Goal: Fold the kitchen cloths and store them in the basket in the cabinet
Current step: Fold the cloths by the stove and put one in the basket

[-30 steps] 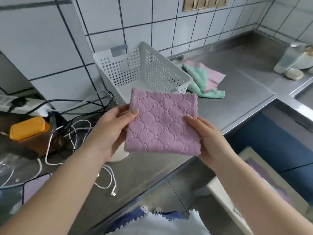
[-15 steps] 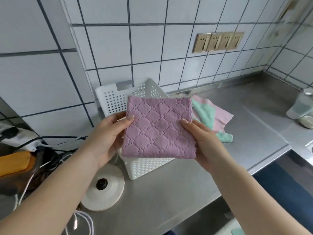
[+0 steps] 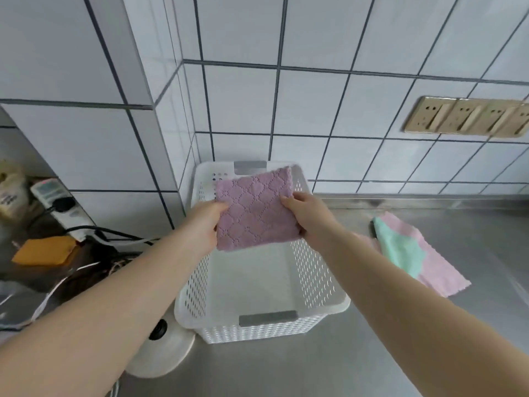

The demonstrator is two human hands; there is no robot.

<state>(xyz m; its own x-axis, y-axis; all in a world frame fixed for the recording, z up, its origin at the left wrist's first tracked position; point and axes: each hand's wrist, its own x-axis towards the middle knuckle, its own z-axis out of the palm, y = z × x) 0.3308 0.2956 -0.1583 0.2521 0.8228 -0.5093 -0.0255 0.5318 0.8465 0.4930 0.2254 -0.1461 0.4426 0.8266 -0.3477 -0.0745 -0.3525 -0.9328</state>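
A folded purple quilted cloth hangs over the far half of the white perforated basket, which stands on the steel counter against the tiled wall. My left hand grips the cloth's left edge and my right hand grips its right edge. The basket's floor below looks bare. To the right on the counter lie a mint green cloth and a pink cloth, unfolded and overlapping.
A round white base sits by the basket's near left corner. Further left are a power strip, tangled cables and an orange object. Wall sockets are mounted at upper right. The steel counter extends right.
Both hands carried the folded purple cloth forward from near my body to over the basket. The view swung up and toward the wall.
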